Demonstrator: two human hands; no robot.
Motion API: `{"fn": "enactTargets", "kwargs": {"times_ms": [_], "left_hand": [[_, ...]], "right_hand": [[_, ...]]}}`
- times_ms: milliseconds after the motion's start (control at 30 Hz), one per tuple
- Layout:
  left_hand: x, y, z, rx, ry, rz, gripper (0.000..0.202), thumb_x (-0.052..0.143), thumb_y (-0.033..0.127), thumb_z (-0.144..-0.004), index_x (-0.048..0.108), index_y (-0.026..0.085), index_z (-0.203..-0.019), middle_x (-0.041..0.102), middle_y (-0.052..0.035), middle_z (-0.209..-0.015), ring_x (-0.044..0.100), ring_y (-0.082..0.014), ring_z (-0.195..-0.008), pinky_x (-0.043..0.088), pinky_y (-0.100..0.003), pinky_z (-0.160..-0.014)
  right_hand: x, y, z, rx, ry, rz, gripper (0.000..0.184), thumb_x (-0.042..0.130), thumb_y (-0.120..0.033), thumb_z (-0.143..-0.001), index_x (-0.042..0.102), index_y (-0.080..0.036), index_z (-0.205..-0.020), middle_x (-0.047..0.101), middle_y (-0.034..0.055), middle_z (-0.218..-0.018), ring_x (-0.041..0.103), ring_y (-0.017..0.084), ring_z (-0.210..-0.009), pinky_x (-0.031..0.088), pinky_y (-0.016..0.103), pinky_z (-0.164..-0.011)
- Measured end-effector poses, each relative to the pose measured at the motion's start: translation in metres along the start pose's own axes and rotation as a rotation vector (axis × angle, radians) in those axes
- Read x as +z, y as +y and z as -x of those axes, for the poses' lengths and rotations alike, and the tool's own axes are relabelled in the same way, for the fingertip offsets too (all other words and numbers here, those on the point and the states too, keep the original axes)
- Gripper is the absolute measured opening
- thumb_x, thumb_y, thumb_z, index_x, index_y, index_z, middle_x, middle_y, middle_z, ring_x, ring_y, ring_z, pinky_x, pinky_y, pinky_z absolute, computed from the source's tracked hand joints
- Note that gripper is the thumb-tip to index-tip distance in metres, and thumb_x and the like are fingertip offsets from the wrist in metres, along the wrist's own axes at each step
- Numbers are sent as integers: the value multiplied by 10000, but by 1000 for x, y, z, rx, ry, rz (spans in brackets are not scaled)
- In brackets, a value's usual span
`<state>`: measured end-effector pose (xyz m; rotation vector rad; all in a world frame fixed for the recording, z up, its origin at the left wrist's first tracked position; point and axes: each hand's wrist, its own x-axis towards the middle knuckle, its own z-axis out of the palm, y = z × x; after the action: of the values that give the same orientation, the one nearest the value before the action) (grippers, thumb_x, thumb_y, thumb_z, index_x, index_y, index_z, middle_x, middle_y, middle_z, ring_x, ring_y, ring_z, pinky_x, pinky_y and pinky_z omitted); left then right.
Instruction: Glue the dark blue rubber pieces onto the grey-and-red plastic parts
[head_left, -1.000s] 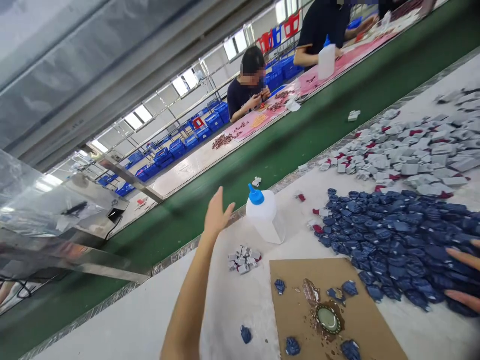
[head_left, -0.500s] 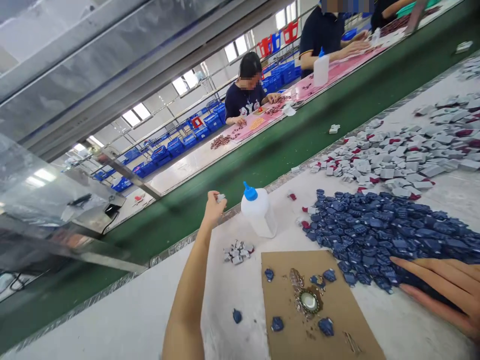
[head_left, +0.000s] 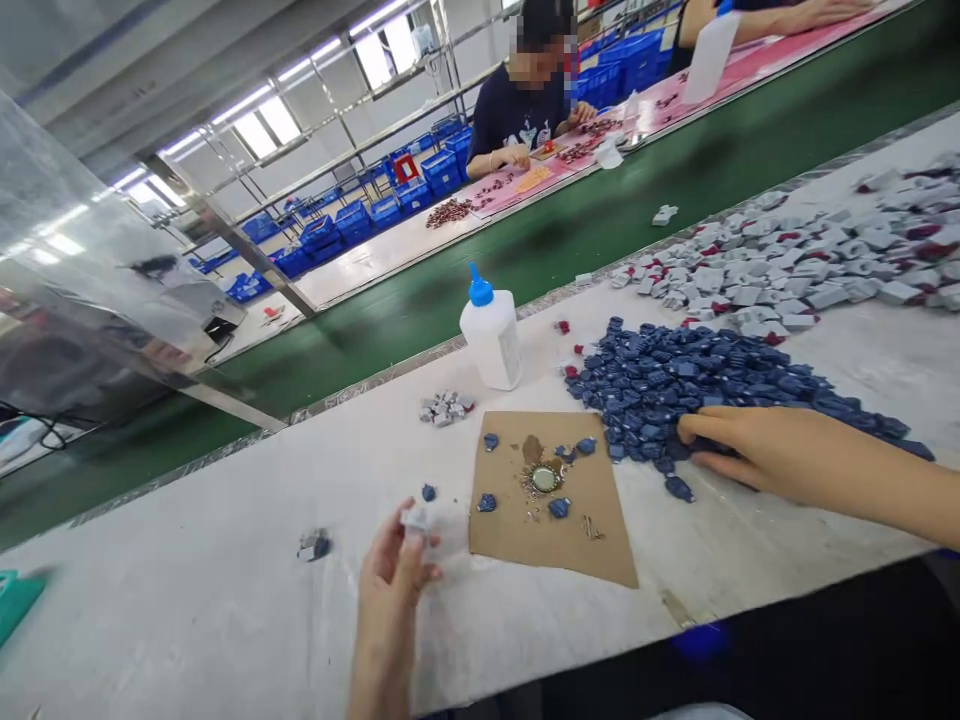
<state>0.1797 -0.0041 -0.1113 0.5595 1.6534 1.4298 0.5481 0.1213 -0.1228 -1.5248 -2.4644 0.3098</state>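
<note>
My left hand point(head_left: 397, 560) is closed in a pinch on a small white-grey plastic piece point(head_left: 415, 518), left of a cardboard sheet point(head_left: 502, 540). My right hand point(head_left: 757, 445) reaches into the near edge of a heap of small dark blue pieces point(head_left: 652, 370), fingers curled around a blue piece there. A few blue pieces lie on the cardboard, around a bottle cap point(head_left: 545, 478) with a pale disc inside and wet brown stains about it. Just beyond my left fingertips is one loose blue piece point(head_left: 428, 492).
A white squeeze bottle point(head_left: 491, 340) with blue nozzle stands behind the cardboard. Beside it is a small white-grey cluster point(head_left: 446, 408); a larger white-and-red heap point(head_left: 795, 260) lies far right. A green conveyor belt point(head_left: 397, 310) runs behind; a co-worker point(head_left: 517, 110) sits across it.
My left hand has come back from the belt's edge toward me, still with the white-grey piece. My right fingers have curled in at the blue heap. The view has shifted.
</note>
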Motion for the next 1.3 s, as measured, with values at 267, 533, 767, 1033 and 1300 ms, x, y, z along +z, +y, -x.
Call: {"fn": "enactTargets", "kwargs": {"times_ms": [267, 533, 767, 1033, 1300], "left_hand": [[70, -28, 41, -157, 4, 416, 473, 895, 359, -433, 702, 210, -838, 678, -15, -876, 689, -124, -690, 509, -128, -493], [74, -24, 52, -229, -78, 474, 435, 841, 365, -563, 676, 200, -930, 705, -32, -880, 682, -114, -649, 508, -141, -468], [64, -31, 57, -270, -42, 517, 404, 847, 321, -561, 703, 178, -910, 731, -88, -950, 699, -194, -879, 555, -180, -596], [56, -31, 47, -251, -119, 468, 337, 839, 303, -574, 724, 177, -864, 720, -66, -895, 668, -122, -776, 526, -156, -606], [59, -27, 51, -202, -73, 467, 281, 840, 297, -572, 706, 190, -794, 714, -27, -799, 625, -87, -666, 500, -139, -560]], "right_hand": [[-22, -38, 5, 105, -93, -494, 148, 470, -323, -878, 544, -209, -937, 603, 9, -692, 542, 116, -551, 387, 216, -507], [16, -103, -19, -286, -104, -408, 202, 413, -195, -847, 596, -194, -933, 597, 28, -761, 548, 128, -613, 412, 236, -561], [43, -112, -46, -442, -127, -64, 200, 401, -113, -825, 578, -169, -897, 609, 69, -864, 581, 159, -677, 405, 251, -566], [3, -148, -34, -352, -189, -624, 199, 478, -291, -863, 633, -177, -911, 573, 5, -667, 511, 104, -541, 402, 210, -495], [3, -164, -24, -322, -230, -720, 213, 519, -346, -887, 658, -202, -960, 586, 8, -675, 524, 118, -572, 394, 230, -508]]}}
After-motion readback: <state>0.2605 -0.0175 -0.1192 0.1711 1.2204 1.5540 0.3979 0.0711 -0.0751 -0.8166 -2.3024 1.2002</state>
